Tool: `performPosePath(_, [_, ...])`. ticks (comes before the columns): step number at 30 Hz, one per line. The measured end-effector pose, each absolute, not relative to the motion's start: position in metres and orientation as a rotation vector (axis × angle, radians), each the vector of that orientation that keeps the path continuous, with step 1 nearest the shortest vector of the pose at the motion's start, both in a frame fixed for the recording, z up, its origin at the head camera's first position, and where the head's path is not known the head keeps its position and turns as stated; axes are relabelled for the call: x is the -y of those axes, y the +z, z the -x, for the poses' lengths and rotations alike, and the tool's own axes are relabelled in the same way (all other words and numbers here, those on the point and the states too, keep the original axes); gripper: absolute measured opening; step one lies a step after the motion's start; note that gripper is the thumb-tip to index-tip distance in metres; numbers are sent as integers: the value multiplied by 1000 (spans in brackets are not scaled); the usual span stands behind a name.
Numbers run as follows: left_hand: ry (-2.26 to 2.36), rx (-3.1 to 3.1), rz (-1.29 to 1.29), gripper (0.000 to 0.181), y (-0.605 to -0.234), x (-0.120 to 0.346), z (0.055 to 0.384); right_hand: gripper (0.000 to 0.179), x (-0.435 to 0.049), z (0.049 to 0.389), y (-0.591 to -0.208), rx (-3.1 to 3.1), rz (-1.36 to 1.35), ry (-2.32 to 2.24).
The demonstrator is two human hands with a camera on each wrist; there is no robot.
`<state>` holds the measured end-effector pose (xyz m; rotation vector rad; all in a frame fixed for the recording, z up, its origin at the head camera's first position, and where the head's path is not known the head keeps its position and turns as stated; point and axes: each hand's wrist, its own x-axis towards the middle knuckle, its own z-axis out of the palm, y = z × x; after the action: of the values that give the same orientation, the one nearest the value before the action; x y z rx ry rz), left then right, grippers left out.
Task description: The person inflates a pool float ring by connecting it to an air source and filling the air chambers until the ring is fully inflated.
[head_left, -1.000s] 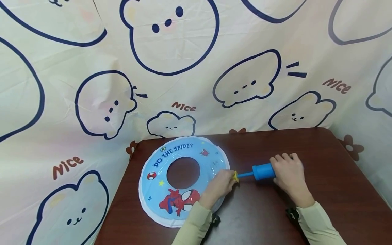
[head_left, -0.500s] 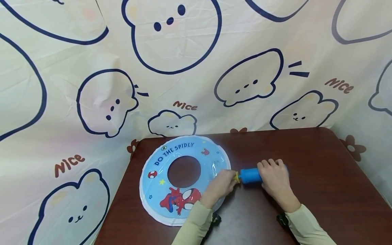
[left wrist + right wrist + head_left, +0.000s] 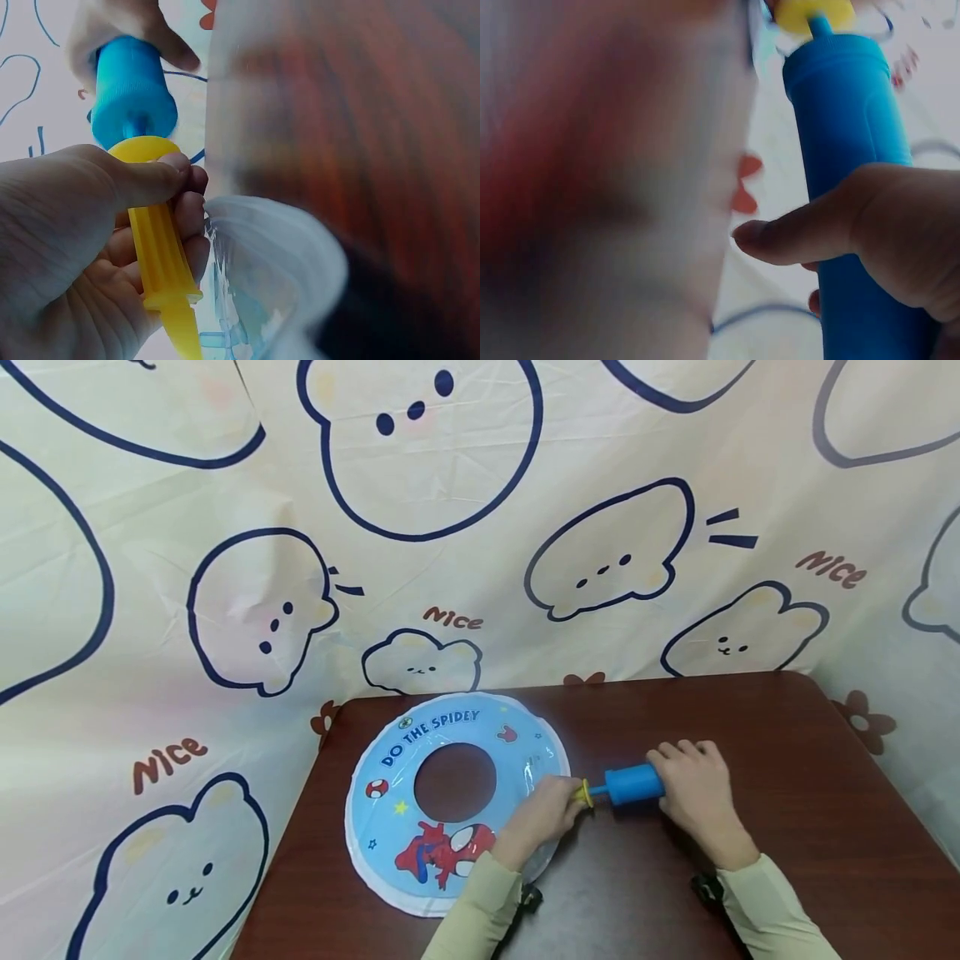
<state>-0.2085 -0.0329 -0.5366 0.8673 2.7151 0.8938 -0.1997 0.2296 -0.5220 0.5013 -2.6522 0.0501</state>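
A hand pump with a blue barrel (image 3: pixel 633 783) and a yellow nozzle end (image 3: pixel 161 247) lies level between my two hands. My left hand (image 3: pixel 546 817) grips the yellow part, thumb on one side and fingertips on the other. Around the blue barrel wraps my right hand (image 3: pixel 696 793). A short stretch of blue rod (image 3: pixel 597 790) shows between the barrel and the yellow flange. Under and beside my left hand lies a blue inflatable swim ring (image 3: pixel 382 818) with a cartoon print and white edge. Whether the nozzle tip sits in the ring's valve cannot be seen.
The dark brown table (image 3: pixel 825 827) extends right of my right hand and in front of both arms. A cream cloth (image 3: pixel 480 577) with cartoon outlines hangs behind it and along the sides.
My right hand pushed the barrel left up to the yellow flange, then drew it back right partway, baring some rod. My left hand keeps its grip; the ring shifts slightly right.
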Motion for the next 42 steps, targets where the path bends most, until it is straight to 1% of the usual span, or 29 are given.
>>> performPosePath(4, [884,-2730,-853,10,-537,35,209,46,-259,203,-509,2700,-445,83])
performPosePath(9, [888,-2730,-843,10,-538,37,209,49,-290,204,-499,2716,-391,109])
performPosePath(16, [893,-2727,-815,9,-539,38,208,54,-309,202,-493,2698,-335,125])
performPosePath(29, [898,-2737,-835,8,-538,35,208,59,-278,201,-501,2676,-447,18])
performPosePath(42, [875,-2730,-860,8,-537,33,207,56,-243,199,-516,2737,-549,-29])
